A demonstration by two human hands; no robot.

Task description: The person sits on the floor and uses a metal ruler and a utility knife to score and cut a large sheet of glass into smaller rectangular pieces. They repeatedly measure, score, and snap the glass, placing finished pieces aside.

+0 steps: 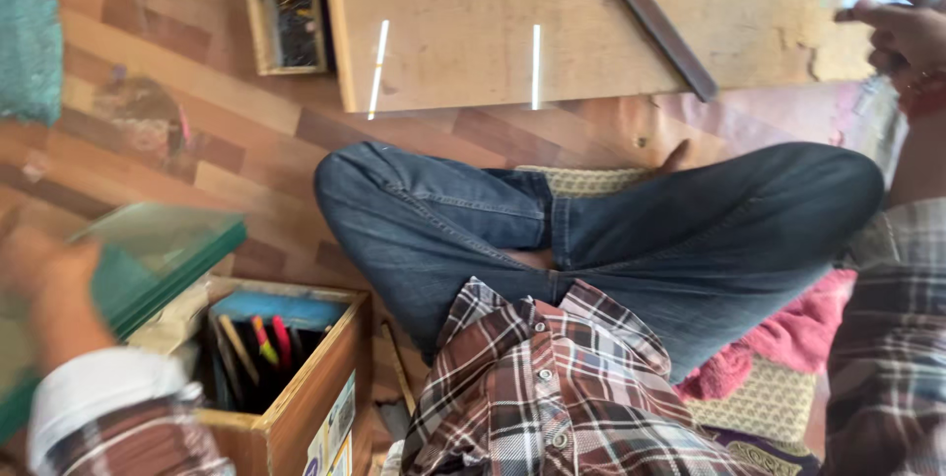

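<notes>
Blurred at the near corner, the left hand (44,284) grips stacked green-edged glass panes (148,259) tilted over the wooden pencil box (286,377), where they might slip and chip, while the right hand (902,33) pinches a thin tool, fingers closed.

Wooden box (296,387) w/ coloured pencils (261,338) sitting beside crossed legs in jeans (611,239). Pink cloth (788,338) lying on patterned mat (769,402). Dark strip (650,18) resting across wooden board (473,23).
</notes>
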